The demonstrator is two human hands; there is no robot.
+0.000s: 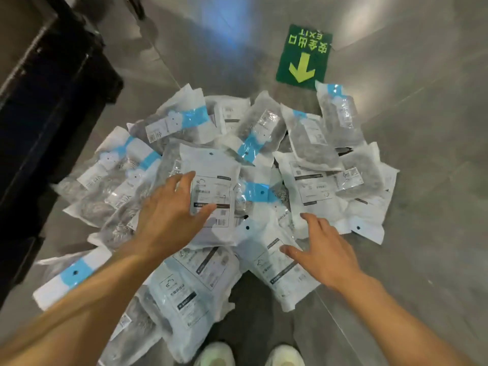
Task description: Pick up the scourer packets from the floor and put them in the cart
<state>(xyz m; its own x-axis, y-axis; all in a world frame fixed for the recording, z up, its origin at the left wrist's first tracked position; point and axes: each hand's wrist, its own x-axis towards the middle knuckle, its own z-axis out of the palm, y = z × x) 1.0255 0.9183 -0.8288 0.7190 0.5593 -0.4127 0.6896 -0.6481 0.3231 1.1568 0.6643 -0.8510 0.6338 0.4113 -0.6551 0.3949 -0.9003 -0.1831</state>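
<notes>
Several scourer packets (264, 143), clear and white plastic bags with blue bands and printed labels, lie heaped on the grey floor. My left hand (169, 215) reaches over the pile's middle, fingers spread, with its thumb and fingertips on the edge of a white labelled packet (211, 178) lying on top. My right hand (324, 249) hovers with straight, spread fingers over another labelled packet (280, 273) at the near right, holding nothing. A black cart (52, 101) stands along the left edge, only its dark frame showing.
A green exit sign (303, 56) with a yellow arrow is stuck to the floor beyond the pile. My two pale shoes (248, 356) stand at the bottom edge, just short of the nearest packets. Bare tiled floor (422, 233) extends to the right.
</notes>
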